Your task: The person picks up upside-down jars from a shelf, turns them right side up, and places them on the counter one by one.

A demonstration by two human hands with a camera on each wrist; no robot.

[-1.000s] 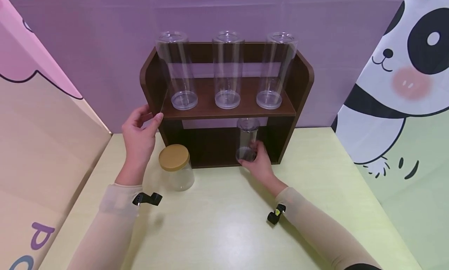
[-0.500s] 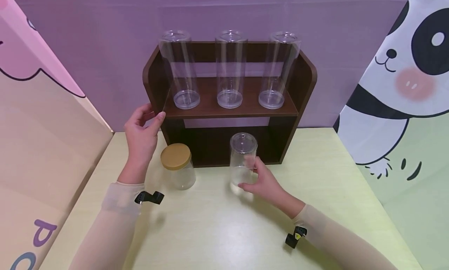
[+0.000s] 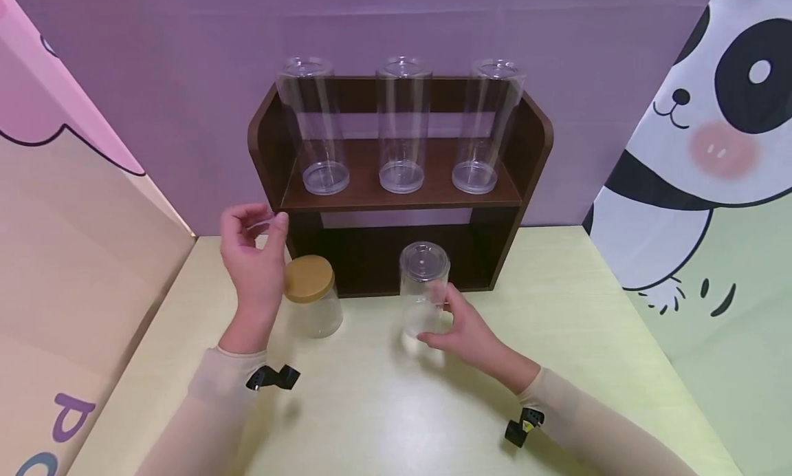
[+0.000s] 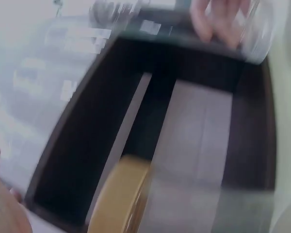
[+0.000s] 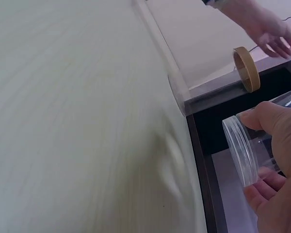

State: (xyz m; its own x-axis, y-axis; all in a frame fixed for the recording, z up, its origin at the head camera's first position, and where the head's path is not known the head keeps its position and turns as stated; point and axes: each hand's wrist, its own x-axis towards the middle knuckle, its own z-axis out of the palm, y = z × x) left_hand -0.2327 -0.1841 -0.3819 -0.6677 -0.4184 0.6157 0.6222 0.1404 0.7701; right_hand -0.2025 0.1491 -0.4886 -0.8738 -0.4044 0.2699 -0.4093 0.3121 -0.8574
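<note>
In the head view my right hand [image 3: 473, 331] grips a clear plastic cylinder [image 3: 424, 290] near its lower part, in front of the shelf. The right wrist view shows thumb and fingers around the clear cylinder [image 5: 242, 150], whose base is apart from the tabletop. My left hand [image 3: 254, 269] hangs with loosely bent fingers beside the shelf's left side, holding nothing. Nearest to it stands a clear jar with a tan lid [image 3: 309, 280]. The dark brown two-tier shelf [image 3: 402, 206] stands against the back; the left wrist view of it is blurred.
Three tall clear cylinders stand in a row on the upper tier: a left one [image 3: 324, 177], a middle one [image 3: 402, 177] and a right one [image 3: 475, 177]. A pale table [image 3: 383, 407] lies in front. Purple cloth [image 3: 185, 104] hangs behind, with printed panels at both sides.
My right hand has drawn the clear cylinder out of the lower tier, forward and slightly left. My left hand has let go of the shelf's side and come slightly nearer.
</note>
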